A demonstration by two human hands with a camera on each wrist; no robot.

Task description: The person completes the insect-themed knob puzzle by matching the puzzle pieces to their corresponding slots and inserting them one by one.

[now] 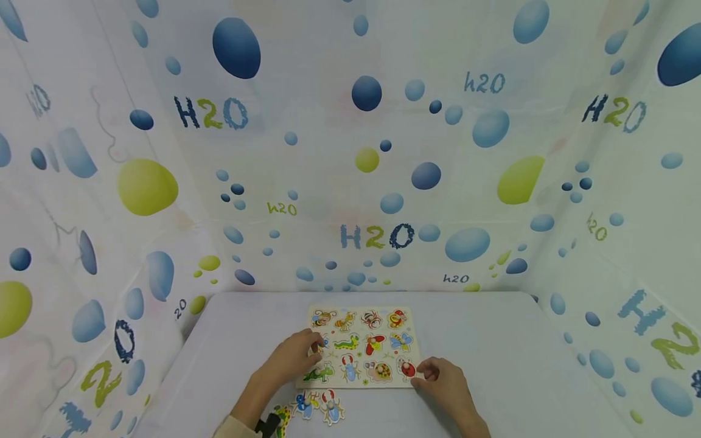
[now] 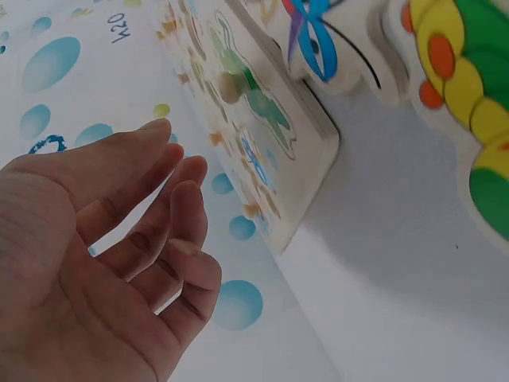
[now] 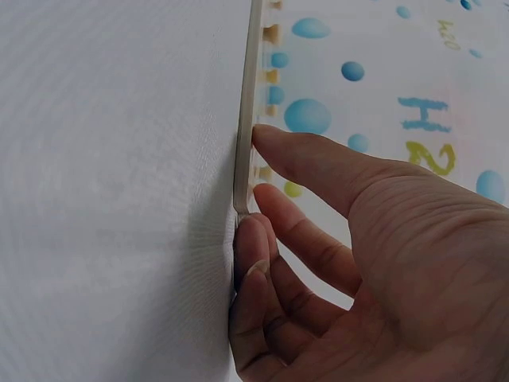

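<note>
A wooden peg puzzle board (image 1: 328, 384) with insect pictures lies on the table. My left hand (image 1: 296, 358) hovers over its left side, fingers loosely bent, nothing seen between them; in the left wrist view the hand (image 2: 131, 247) shows a gap to the board (image 2: 306, 159). My right hand (image 1: 446, 383) grips the board's near right corner beside the ladybug (image 1: 408, 368). In the right wrist view its thumb (image 3: 306, 155) lies against the board edge (image 3: 247, 119), with curled fingers at the corner. Loose pieces lie in front: a stag beetle (image 1: 331, 409), a blue-winged insect (image 1: 304, 404), a caterpillar (image 1: 282, 418).
A white cloth covers the table (image 1: 482, 334). Behind it and on both sides hang white curtains (image 1: 328, 170) printed with blue and green drops and H2O lettering. The caterpillar piece lies close to my left wrist, partly hidden by it.
</note>
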